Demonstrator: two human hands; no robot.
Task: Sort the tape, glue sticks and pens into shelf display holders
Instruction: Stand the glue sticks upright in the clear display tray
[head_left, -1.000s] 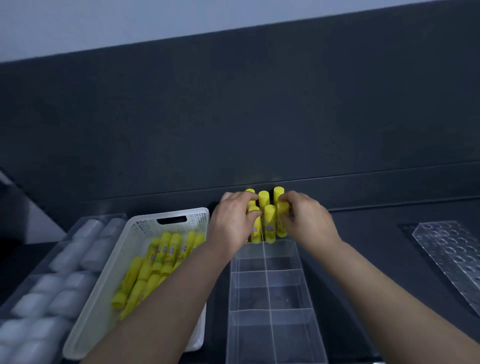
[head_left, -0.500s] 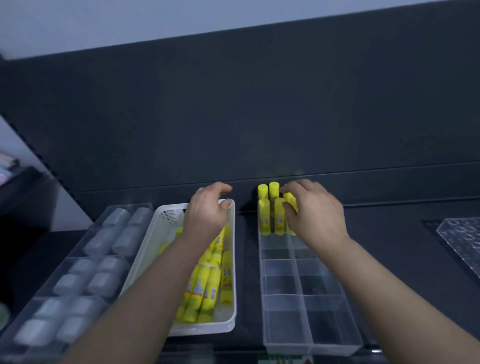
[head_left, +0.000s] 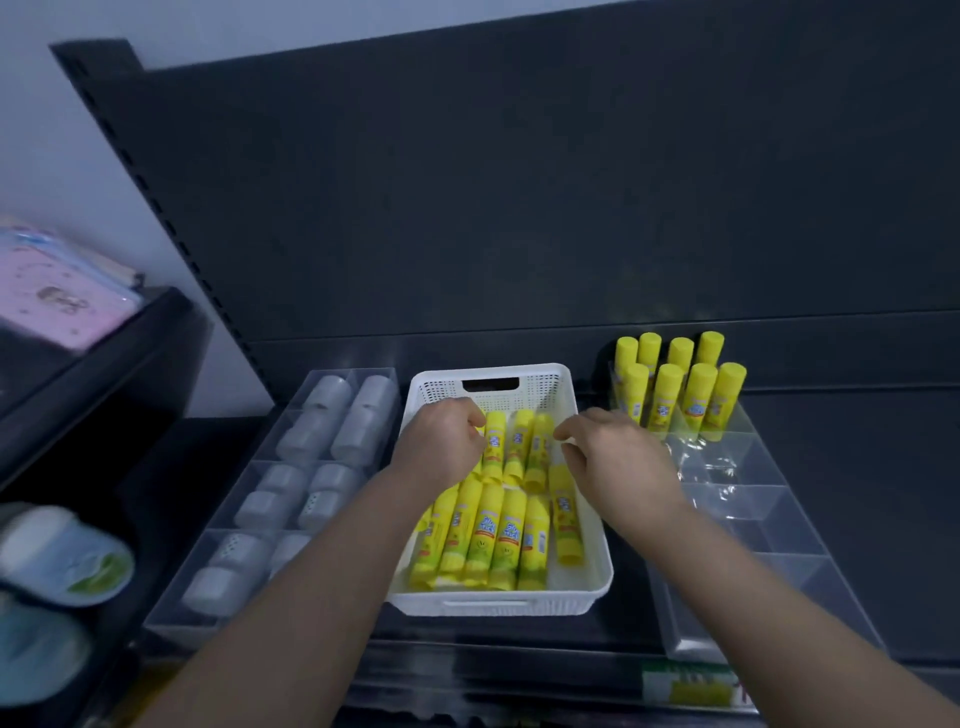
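Shelf (head_left: 862, 447) held clear holder (head_left: 753, 519) at right, upright glue sticks (head_left: 675, 395) filling far compartment. White basket (head_left: 498, 605) centre, loose glue sticks (head_left: 488, 540) lying inside. Step: fetching next batch. Left hand (head_left: 441, 447) curled at sticks, grip unclear; right hand (head_left: 613, 457) loosely curled, empty. Next: pinch several, stand upright in the holder.

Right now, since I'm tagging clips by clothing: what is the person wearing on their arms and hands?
Nothing visible. The left hand and right hand are ungloved, with no ring, watch or bracelet showing on the sides facing the camera. The left forearm and right forearm are bare down to the frame's edge; no sleeve or cuff is in view.
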